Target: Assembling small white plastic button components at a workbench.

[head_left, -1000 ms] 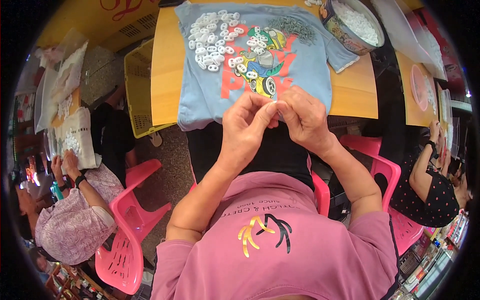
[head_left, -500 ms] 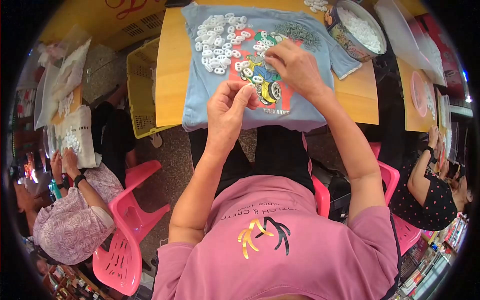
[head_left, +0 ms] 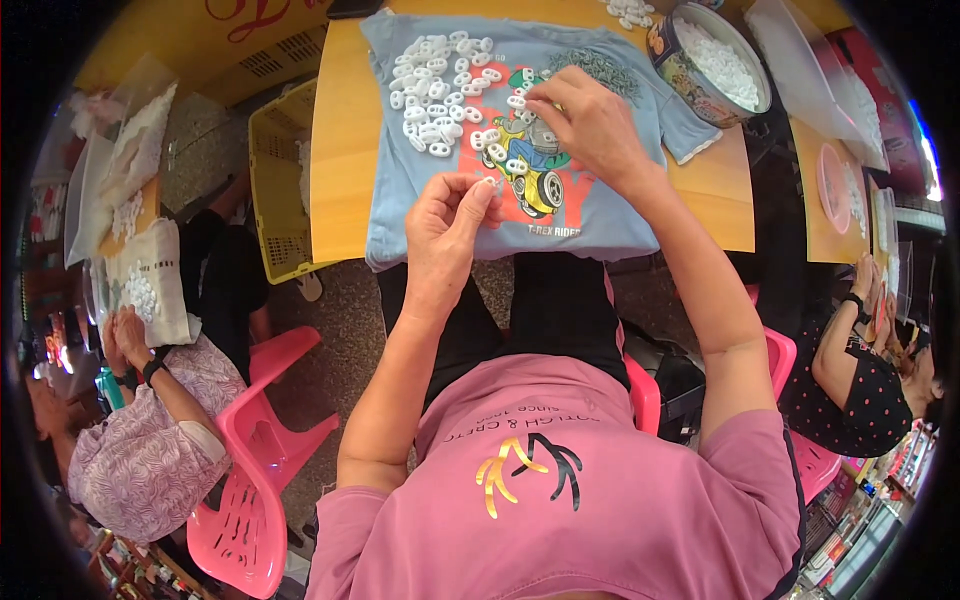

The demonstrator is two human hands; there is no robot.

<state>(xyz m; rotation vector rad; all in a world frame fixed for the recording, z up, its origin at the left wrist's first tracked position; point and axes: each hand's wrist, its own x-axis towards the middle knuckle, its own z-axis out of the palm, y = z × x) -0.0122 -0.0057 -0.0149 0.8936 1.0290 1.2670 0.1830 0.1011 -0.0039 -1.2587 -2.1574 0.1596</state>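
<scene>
On a light blue printed T-shirt point(head_left: 405, 215) spread over the table lies a pile of white oval plastic pieces with two holes point(head_left: 432, 95). My left hand point(head_left: 447, 222) hovers above the shirt's near part, thumb and forefinger pinched on a tiny whitish and grey thing too small to name. Farther off, my right hand point(head_left: 592, 125) has thumb and forefinger closed at the edge of a white oval piece point(head_left: 517, 102) in a loose group. Several more oval pieces lie between the hands. Behind my right hand is a heap of small grey-green metal parts point(head_left: 600, 70).
A round tin point(head_left: 655, 45) full of white pieces stands at the table's far right. A yellow crate point(head_left: 283, 240) is left of the table point(head_left: 338, 180). People work at both sides, near pink plastic chairs point(head_left: 240, 520); a pink basin point(head_left: 832, 190) sits on the right table.
My left hand has drawn slightly left and nearer to me, still pinched. My right fingertips have shifted a little farther away among the oval pieces.
</scene>
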